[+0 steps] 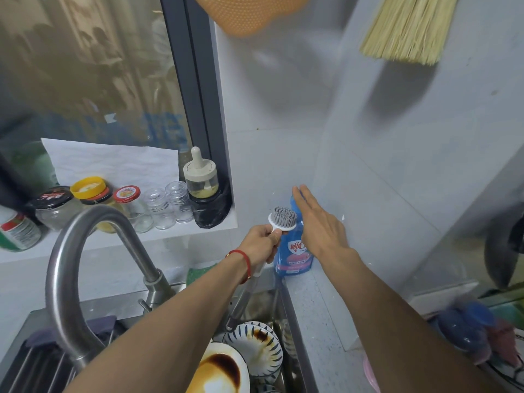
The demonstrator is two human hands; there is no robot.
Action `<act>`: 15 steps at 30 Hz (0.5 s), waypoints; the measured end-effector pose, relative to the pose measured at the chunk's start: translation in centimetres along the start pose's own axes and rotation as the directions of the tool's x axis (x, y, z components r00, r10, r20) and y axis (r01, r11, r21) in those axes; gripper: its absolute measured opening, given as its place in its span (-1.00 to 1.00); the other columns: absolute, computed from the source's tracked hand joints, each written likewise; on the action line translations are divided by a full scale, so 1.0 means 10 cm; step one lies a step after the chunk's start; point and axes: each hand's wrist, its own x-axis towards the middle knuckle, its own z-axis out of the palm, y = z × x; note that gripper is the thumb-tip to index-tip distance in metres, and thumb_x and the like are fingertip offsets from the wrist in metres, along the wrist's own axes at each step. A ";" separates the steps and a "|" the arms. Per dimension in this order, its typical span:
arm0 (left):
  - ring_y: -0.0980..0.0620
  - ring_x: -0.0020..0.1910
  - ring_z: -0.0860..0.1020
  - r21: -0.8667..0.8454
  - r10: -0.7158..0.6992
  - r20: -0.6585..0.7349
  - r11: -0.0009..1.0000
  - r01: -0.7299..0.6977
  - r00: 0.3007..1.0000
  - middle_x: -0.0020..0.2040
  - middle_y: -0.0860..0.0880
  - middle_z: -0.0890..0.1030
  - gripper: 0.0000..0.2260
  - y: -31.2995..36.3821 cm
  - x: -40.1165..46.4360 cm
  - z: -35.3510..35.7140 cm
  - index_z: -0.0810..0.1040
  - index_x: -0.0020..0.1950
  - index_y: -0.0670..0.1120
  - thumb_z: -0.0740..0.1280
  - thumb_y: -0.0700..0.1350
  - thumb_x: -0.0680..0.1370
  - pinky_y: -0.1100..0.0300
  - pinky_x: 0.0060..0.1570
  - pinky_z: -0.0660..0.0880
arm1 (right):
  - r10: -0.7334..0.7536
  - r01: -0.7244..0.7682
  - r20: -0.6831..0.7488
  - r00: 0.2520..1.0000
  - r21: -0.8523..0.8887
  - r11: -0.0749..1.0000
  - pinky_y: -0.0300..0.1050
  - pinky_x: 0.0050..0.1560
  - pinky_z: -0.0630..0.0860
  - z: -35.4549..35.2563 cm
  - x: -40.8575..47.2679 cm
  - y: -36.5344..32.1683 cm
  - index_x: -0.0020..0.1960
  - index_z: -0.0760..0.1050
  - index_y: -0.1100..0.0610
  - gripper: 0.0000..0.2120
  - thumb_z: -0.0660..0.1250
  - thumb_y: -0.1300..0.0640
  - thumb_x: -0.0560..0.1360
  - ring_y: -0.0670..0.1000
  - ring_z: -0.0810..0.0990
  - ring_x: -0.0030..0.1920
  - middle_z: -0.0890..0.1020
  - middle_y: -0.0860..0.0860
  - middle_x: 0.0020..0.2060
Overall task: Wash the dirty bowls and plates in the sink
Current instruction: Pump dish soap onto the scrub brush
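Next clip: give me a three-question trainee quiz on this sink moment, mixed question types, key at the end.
1. True or false: the left hand holds the dish brush with its bristles pointing up.
2. The right hand, fingers straight, is at the top of the: A) faucet B) blue soap bottle C) broom
3. Fill in: the stained plates sit in the ____.

Key: 1 true; 2 B, the soap bottle; 3 sink.

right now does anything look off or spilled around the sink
Nothing spilled. The plates in the sink carry dark brown sauce stains. The left hand grips the brush beside the soap bottle; the right hand is open over it.
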 end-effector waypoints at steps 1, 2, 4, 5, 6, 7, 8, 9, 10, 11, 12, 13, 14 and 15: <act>0.05 -0.40 0.32 0.000 -0.002 0.000 1.000 0.002 1.000 -0.30 -0.07 0.38 -0.75 -0.01 0.00 0.01 0.56 0.20 -0.31 0.15 -0.20 0.75 0.24 -0.43 0.34 | 0.001 -0.001 0.000 1.000 -0.003 1.000 0.05 -0.02 0.62 0.01 0.00 -0.01 0.65 -0.25 -0.17 0.03 0.27 0.46 0.49 0.16 0.62 0.01 -0.22 -0.26 0.62; 0.05 -0.40 0.32 0.002 -0.002 0.001 1.000 0.002 1.000 -0.30 -0.07 0.38 -0.75 -0.01 -0.01 0.02 0.56 0.20 -0.32 0.15 -0.20 0.75 0.25 -0.44 0.34 | -0.001 0.001 -0.004 1.000 -0.009 1.000 0.05 -0.03 0.62 0.02 0.01 -0.01 0.65 -0.24 -0.16 0.04 0.28 0.46 0.49 0.16 0.62 0.00 -0.22 -0.26 0.63; 0.05 -0.40 0.32 0.001 -0.001 0.001 1.000 0.001 1.000 -0.30 -0.07 0.38 -0.75 -0.01 -0.01 0.03 0.56 0.20 -0.32 0.15 -0.21 0.74 0.25 -0.45 0.34 | -0.005 0.005 -0.006 1.000 -0.026 1.000 0.02 -0.08 0.61 0.03 0.01 -0.01 0.66 -0.23 -0.15 0.04 0.30 0.45 0.49 0.14 0.61 -0.06 -0.21 -0.25 0.63; 0.05 -0.40 0.32 -0.003 -0.002 0.002 1.000 0.002 1.000 -0.29 -0.07 0.39 -0.75 -0.01 -0.01 0.02 0.56 0.20 -0.31 0.15 -0.21 0.74 0.25 -0.44 0.34 | -0.009 0.009 -0.007 1.000 -0.032 0.999 0.01 -0.09 0.60 0.03 0.00 0.00 0.66 -0.23 -0.14 0.04 0.30 0.46 0.48 0.13 0.58 -0.10 -0.22 -0.24 0.63; 0.06 -0.39 0.33 0.001 -0.003 0.006 1.000 0.003 1.000 -0.29 -0.07 0.39 -0.75 0.00 -0.02 0.01 0.57 0.20 -0.30 0.15 -0.20 0.75 0.25 -0.43 0.35 | -0.014 0.013 -0.004 1.000 -0.036 0.999 0.00 -0.10 0.58 0.04 -0.01 0.01 0.66 -0.23 -0.14 0.04 0.29 0.46 0.49 0.11 0.55 -0.13 -0.22 -0.24 0.63; 0.06 -0.38 0.33 0.009 -0.003 0.009 1.000 0.003 1.000 -0.28 -0.06 0.40 -0.76 0.01 -0.02 0.00 0.57 0.19 -0.28 0.15 -0.19 0.75 0.24 -0.41 0.36 | -0.018 0.018 -0.002 1.000 -0.037 0.999 -0.01 -0.09 0.58 0.05 -0.02 0.01 0.66 -0.23 -0.14 0.04 0.29 0.46 0.49 0.10 0.52 -0.14 -0.22 -0.23 0.63; 0.06 -0.37 0.34 0.018 -0.004 0.011 1.000 0.003 1.000 -0.27 -0.07 0.40 -0.76 0.02 -0.02 -0.01 0.57 0.18 -0.26 0.15 -0.18 0.75 0.23 -0.39 0.37 | -0.021 0.021 -0.001 1.000 -0.038 0.999 0.00 -0.08 0.58 0.05 -0.03 0.00 0.66 -0.23 -0.14 0.03 0.30 0.45 0.49 0.10 0.50 -0.14 -0.23 -0.23 0.63; 0.06 -0.36 0.35 0.027 -0.007 0.012 1.000 0.006 1.000 -0.27 -0.07 0.41 -0.76 0.02 -0.02 -0.02 0.58 0.18 -0.25 0.16 -0.17 0.75 0.23 -0.38 0.38 | -0.021 0.021 -0.003 1.000 -0.038 0.999 0.00 -0.06 0.58 0.05 -0.04 0.00 0.66 -0.23 -0.13 0.03 0.30 0.45 0.49 0.10 0.50 -0.14 -0.23 -0.23 0.63; 0.06 -0.35 0.35 0.038 -0.010 0.013 0.999 0.010 1.000 -0.27 -0.07 0.42 -0.76 0.02 -0.02 -0.03 0.58 0.19 -0.25 0.16 -0.17 0.75 0.23 -0.37 0.38 | -0.023 0.023 -0.006 1.000 -0.038 0.999 0.01 -0.06 0.59 0.05 -0.04 -0.01 0.66 -0.23 -0.13 0.03 0.30 0.44 0.50 0.10 0.50 -0.14 -0.23 -0.22 0.63; 0.06 -0.35 0.36 0.043 -0.012 0.016 0.999 0.011 1.000 -0.27 -0.07 0.42 -0.76 0.01 -0.02 -0.04 0.58 0.19 -0.25 0.16 -0.16 0.75 0.23 -0.37 0.39 | -0.024 0.024 -0.009 1.000 -0.043 0.999 0.00 -0.06 0.59 0.05 -0.04 -0.01 0.66 -0.23 -0.12 0.03 0.31 0.44 0.50 0.09 0.50 -0.14 -0.23 -0.21 0.64; 0.06 -0.35 0.36 0.045 -0.014 0.019 0.999 0.013 1.000 -0.27 -0.06 0.42 -0.76 0.01 -0.01 -0.04 0.58 0.19 -0.24 0.16 -0.16 0.75 0.23 -0.37 0.39 | -0.024 0.023 -0.006 1.000 -0.047 0.999 -0.01 -0.08 0.59 0.05 -0.04 -0.01 0.66 -0.23 -0.12 0.03 0.32 0.43 0.50 0.09 0.50 -0.15 -0.22 -0.20 0.64; 0.07 -0.35 0.36 0.044 -0.016 0.021 0.999 0.015 1.000 -0.27 -0.06 0.43 -0.76 0.00 -0.01 -0.04 0.59 0.18 -0.24 0.16 -0.16 0.74 0.23 -0.37 0.39 | -0.024 0.024 -0.001 1.000 -0.049 0.999 -0.01 -0.09 0.58 0.06 -0.04 -0.01 0.66 -0.24 -0.11 0.03 0.33 0.42 0.50 0.09 0.50 -0.15 -0.22 -0.20 0.64; 0.07 -0.35 0.37 0.044 -0.018 0.026 0.999 0.016 1.000 -0.27 -0.06 0.43 -0.77 -0.01 0.00 -0.04 0.59 0.17 -0.23 0.17 -0.16 0.74 0.22 -0.36 0.40 | -0.029 0.029 0.002 1.000 -0.053 0.998 -0.02 -0.10 0.58 0.06 -0.05 0.00 0.66 -0.24 -0.11 0.04 0.34 0.41 0.50 0.09 0.51 -0.15 -0.22 -0.19 0.64; 0.07 -0.36 0.37 0.044 -0.019 0.030 0.999 0.018 0.999 -0.28 -0.05 0.43 -0.77 -0.02 0.01 -0.04 0.59 0.16 -0.22 0.17 -0.16 0.74 0.22 -0.37 0.40 | -0.033 0.033 0.004 0.999 -0.060 0.998 -0.02 -0.10 0.58 0.06 -0.06 0.00 0.66 -0.25 -0.11 0.04 0.35 0.41 0.50 0.09 0.51 -0.15 -0.23 -0.19 0.64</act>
